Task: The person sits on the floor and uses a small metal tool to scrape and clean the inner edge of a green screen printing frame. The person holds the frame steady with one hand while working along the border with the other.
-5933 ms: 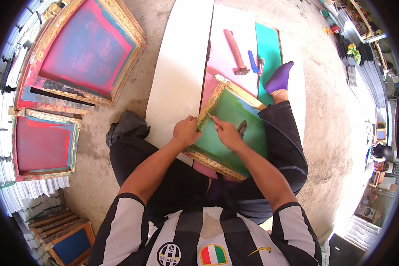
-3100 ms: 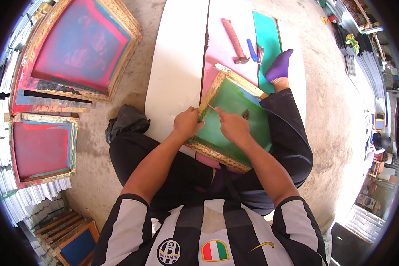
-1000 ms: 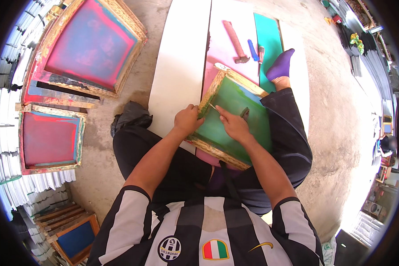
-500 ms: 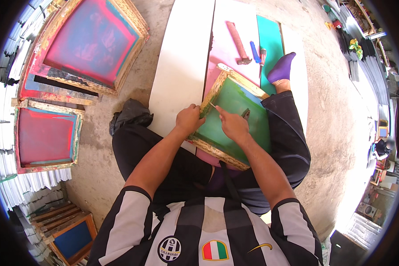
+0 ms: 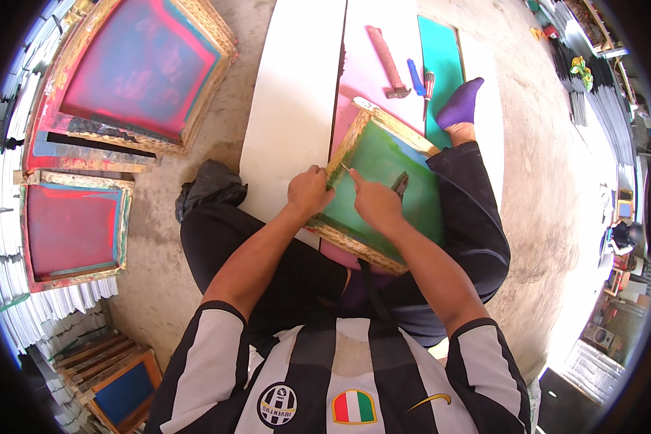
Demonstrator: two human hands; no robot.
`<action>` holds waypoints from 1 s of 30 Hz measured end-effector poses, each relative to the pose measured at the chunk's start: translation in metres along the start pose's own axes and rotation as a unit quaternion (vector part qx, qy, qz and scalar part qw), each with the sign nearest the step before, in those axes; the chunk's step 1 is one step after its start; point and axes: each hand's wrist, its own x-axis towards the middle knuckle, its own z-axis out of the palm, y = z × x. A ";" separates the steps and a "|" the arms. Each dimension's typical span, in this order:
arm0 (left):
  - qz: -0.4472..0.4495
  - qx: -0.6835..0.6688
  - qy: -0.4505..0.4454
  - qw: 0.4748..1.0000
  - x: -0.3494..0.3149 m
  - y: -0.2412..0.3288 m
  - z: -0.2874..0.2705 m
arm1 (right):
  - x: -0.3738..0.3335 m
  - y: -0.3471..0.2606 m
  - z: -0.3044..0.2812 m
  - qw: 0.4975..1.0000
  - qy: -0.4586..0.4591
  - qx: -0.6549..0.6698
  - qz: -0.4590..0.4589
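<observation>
Clenched on the left bar of the green-meshed wooden frame, the left hand steadies it, while the right hand grips a thin tool. Beneath everything spreads the concrete floor, and on it lies the white board with a pink strip and a teal strip beside it. Two pink-and-blue screens, a big one and a smaller one, stand off to the left. The wooden frame sits slantwise between the person's legs, partly over the pink strip, its right side against the right trouser leg. Beyond its far bar rest a hammer, a screwdriver and a blue-handled tool. Dark pliers lie on the green mesh, a little more uncovered than half a second ago, as the right hand has shifted slightly left. Both grips otherwise match, so the work seems to continue at the same spot. Smallest is the thin tool, its tip at the left bar's inner edge; whether it touches, I cannot tell
</observation>
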 end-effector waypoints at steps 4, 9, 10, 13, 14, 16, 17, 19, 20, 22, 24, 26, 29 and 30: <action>0.009 -0.002 -0.007 1.000 0.005 0.004 -0.004 | 0.028 0.049 0.052 0.973 0.114 0.162 -0.117; 0.008 -0.003 0.004 1.000 0.000 -0.003 -0.004 | 0.001 0.020 0.019 0.999 0.018 0.041 -0.003; 0.008 0.001 0.002 1.000 0.002 -0.001 -0.005 | 0.009 0.033 0.035 0.988 0.050 0.141 -0.041; 0.011 0.000 -0.004 1.000 0.004 0.003 -0.005 | 0.032 0.065 0.078 0.922 0.116 0.347 -0.128; 0.010 -0.002 -0.006 1.000 0.003 0.002 -0.005 | 0.032 0.062 0.074 0.914 0.118 0.359 -0.145; 0.004 -0.002 -0.008 1.000 0.001 0.000 -0.005 | 0.029 0.057 0.068 0.952 0.079 0.277 -0.103; -0.007 0.000 -0.008 1.000 -0.004 -0.006 -0.005 | 0.013 0.028 0.034 0.982 0.031 0.179 -0.050; -0.002 -0.002 -0.002 1.000 -0.002 -0.004 -0.004 | 0.006 0.024 0.025 0.986 0.029 0.161 -0.023; 0.004 -0.004 0.000 1.000 0.001 -0.001 -0.003 | 0.016 0.039 0.050 0.965 0.070 0.245 -0.054; 0.010 0.003 0.004 1.000 0.004 0.000 -0.004 | 0.030 0.058 0.070 0.919 0.073 0.377 -0.090; 0.011 0.004 0.002 1.000 0.002 -0.001 -0.003 | 0.036 0.063 0.063 0.890 0.004 0.449 -0.075; 0.005 0.000 -0.002 1.000 0.000 -0.005 -0.003 | 0.028 0.055 0.046 0.879 -0.060 0.473 -0.025; 0.012 -0.007 0.001 1.000 0.000 -0.003 -0.002 | 0.037 0.063 0.068 0.926 0.137 0.320 -0.146; 0.015 -0.007 0.006 1.000 0.000 -0.003 -0.002 | 0.038 0.065 0.072 0.921 0.137 0.334 -0.149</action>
